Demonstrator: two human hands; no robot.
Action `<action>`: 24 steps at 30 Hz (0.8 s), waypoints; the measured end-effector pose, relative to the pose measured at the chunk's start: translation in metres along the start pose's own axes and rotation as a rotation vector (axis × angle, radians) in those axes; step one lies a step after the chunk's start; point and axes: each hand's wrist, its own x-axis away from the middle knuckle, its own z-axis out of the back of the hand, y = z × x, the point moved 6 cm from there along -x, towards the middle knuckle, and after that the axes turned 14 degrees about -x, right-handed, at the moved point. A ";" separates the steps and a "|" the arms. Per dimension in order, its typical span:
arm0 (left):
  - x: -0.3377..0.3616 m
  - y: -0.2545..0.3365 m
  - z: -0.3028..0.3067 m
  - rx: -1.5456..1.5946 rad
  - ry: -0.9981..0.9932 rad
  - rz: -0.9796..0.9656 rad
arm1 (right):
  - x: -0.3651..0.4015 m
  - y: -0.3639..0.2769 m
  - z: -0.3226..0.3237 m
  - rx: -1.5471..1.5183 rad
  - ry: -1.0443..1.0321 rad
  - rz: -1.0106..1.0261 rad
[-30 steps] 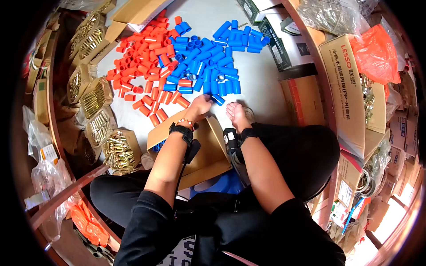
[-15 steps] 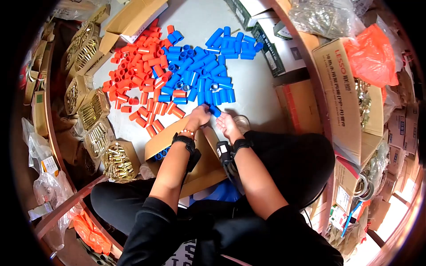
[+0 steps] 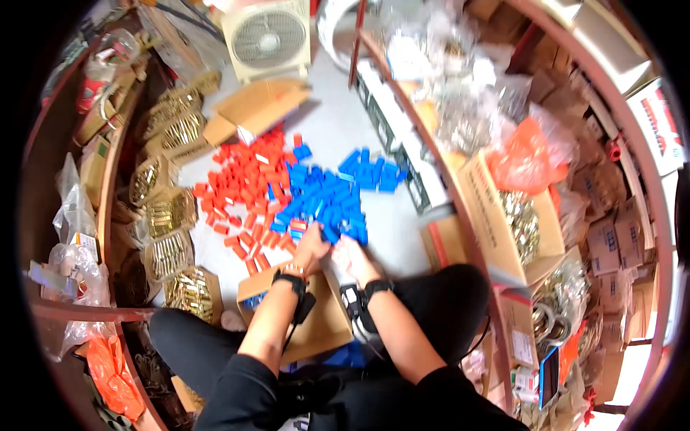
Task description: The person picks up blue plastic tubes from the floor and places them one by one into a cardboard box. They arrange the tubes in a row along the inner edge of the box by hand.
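At the near edge of a heap of short blue pipe couplings (image 3: 327,197), my two hands are close together. My left hand (image 3: 313,246) reaches into the couplings with bent, closed fingers; what they hold, if anything, is hidden. Just to its right, my right hand (image 3: 348,258) is turned partly palm up, its fingertips against the blue couplings and smeared by motion. An open cardboard box (image 3: 316,330) stands below my wrists, between my legs, with blue couplings (image 3: 253,301) inside at its left. Red pipe couplings (image 3: 244,176) lie heaped on the left of the blue ones.
Boxes of brass-coloured fittings (image 3: 190,293) line the left side. An empty-looking cardboard box (image 3: 259,108) and a box fan (image 3: 269,39) stand at the back. White-and-green cartons (image 3: 402,136) and a shelf with an open box (image 3: 496,223) of metal fittings flank the right.
The camera view has tilted up, bringing the fan into sight. Both hands stay close together at the near edge of the blue heap; the coupling between them is less distinct now.
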 end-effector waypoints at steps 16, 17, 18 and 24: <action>0.138 -0.104 0.028 0.603 0.191 0.421 | 0.066 0.114 -0.098 0.832 -0.152 -0.230; 0.149 -0.105 0.038 0.650 0.221 0.437 | 0.072 0.123 -0.103 0.872 -0.170 -0.230; 0.153 -0.111 0.042 0.647 0.234 0.401 | 0.082 0.130 -0.113 0.882 -0.208 -0.233; 0.169 -0.158 0.023 0.737 0.348 0.368 | 0.106 0.149 -0.140 0.912 -0.270 -0.140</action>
